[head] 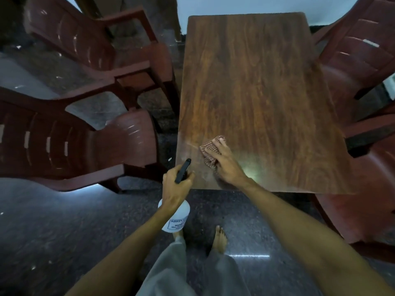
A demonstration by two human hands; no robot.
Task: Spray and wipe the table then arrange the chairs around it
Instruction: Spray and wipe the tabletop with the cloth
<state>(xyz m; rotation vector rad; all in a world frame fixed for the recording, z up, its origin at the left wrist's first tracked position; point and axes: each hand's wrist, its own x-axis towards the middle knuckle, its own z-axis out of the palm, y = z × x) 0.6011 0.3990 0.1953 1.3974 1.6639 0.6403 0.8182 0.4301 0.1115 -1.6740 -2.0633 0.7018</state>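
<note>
left hand point(177, 186) grips white spray bottle point(176, 218) at table's near left corner, black nozzle pointing away over wooden table point(256, 82), right hand point(222, 161) with flat fingers pressing checked cloth point(210, 150) on tabletop, table's long axis running away from the person

- Dark speckled stone floor point(64, 231), glossy, with a bright streak of reflected light point(252, 255).
- Bare foot point(220, 238) on the floor.
- Grey trouser legs point(171, 270).
- Pale wall point(235, 5).

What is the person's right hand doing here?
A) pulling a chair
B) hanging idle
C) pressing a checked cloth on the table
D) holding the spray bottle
C: the right hand lies on the checked cloth on the table, while the left hand grips the spray bottle.
</note>
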